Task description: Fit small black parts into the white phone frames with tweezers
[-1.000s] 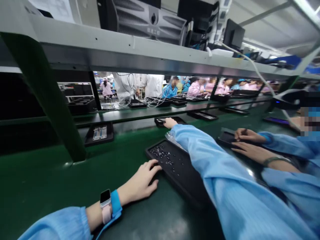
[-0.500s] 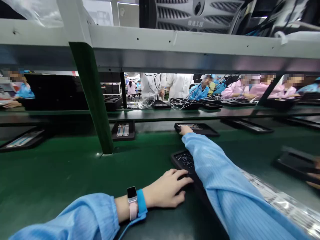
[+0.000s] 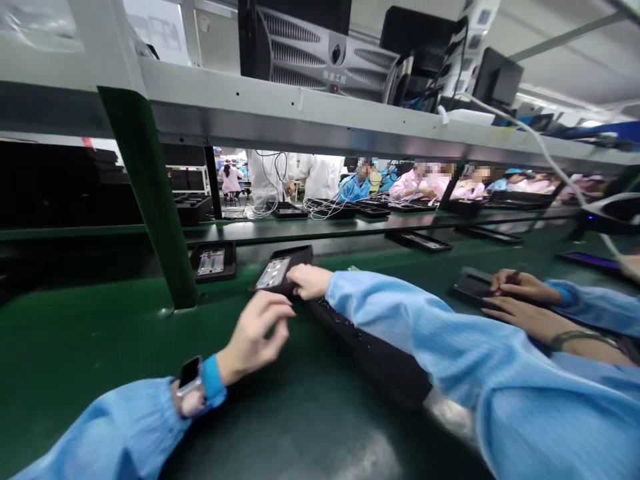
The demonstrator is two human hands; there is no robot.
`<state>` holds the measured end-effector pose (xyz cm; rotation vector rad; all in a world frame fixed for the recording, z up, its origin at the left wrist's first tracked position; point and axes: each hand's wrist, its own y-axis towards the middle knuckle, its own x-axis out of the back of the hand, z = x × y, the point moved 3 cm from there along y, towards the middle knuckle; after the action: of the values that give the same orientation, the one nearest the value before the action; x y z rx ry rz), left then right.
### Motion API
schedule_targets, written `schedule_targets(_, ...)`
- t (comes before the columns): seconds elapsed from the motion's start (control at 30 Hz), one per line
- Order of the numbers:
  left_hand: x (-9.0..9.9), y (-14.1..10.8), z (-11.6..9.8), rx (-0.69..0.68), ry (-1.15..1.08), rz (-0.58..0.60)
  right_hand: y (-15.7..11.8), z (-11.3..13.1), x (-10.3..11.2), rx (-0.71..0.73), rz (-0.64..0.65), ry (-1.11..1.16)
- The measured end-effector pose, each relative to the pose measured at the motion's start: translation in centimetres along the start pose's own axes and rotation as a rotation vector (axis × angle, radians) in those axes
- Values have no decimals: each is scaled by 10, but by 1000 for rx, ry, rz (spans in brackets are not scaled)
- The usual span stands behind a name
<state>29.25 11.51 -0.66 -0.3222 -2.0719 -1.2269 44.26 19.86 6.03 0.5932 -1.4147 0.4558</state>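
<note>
My right hand [image 3: 311, 281] grips the near right edge of a black tray [image 3: 300, 256]. A flat silver part that looks like a phone frame [image 3: 273, 272] lies in this tray, which sits turned at an angle. My left hand [image 3: 257, 331] hovers just in front of the tray, fingers loosely bent and apart, holding nothing. Under my right forearm lies a long black tray [image 3: 395, 367] with small bright bits in its far section, partly hidden by the sleeve. Left of the held tray, another black tray [image 3: 229, 265] carries a similar silver part.
A green post [image 3: 150, 193] rises from the green bench [image 3: 100, 347] at left, below a white shelf [image 3: 320, 113]. More trays [image 3: 420, 241] stand along the back. At right, a co-worker's hands [image 3: 525, 300] work over a black tray [image 3: 470, 285].
My right hand has drawn the black tray nearer and turned it. My left hand has lifted from the long tray toward the held tray. The camera view has swung right.
</note>
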Motion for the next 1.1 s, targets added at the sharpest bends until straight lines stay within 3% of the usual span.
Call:
schedule_targets(0.13, 70, -28, 51, 273, 140, -270, -55, 70, -7, 129, 83, -29)
schedule_targets(0.2, 89, -44, 75, 402, 181, -292, -91, 102, -12, 214, 142, -57)
schedule_targets(0.3, 94, -61, 106, 570, 175, -185, -140, 131, -21, 275, 208, -35)
schedule_targets(0.37, 87, -64, 119, 629, 135, -78, -161, 134, -25, 291, 239, 39)
schedule_targets(0.43, 78, -62, 122, 633, 83, 58, -169, 121, -21, 301, 195, 163)
schedule_targets(0.5, 71, -57, 116, 608, 44, 155, -167, 89, -8, 268, 51, 273)
schedule_targets(0.63, 65, -46, 92, 605, -1, 188, -147, 2, 13, -71, -260, 290)
schedule_targets(0.73, 59, -37, 75, 641, -39, 235, -132, -38, 1, -214, -288, 286)
schedule_targets(0.93, 46, -22, 60, 685, 5, 175, -118, -37, -39, -203, -216, 312)
schedule_targets(1.1, 33, -26, 74, 642, -4, 194, -118, -41, -51, -235, -201, 273)
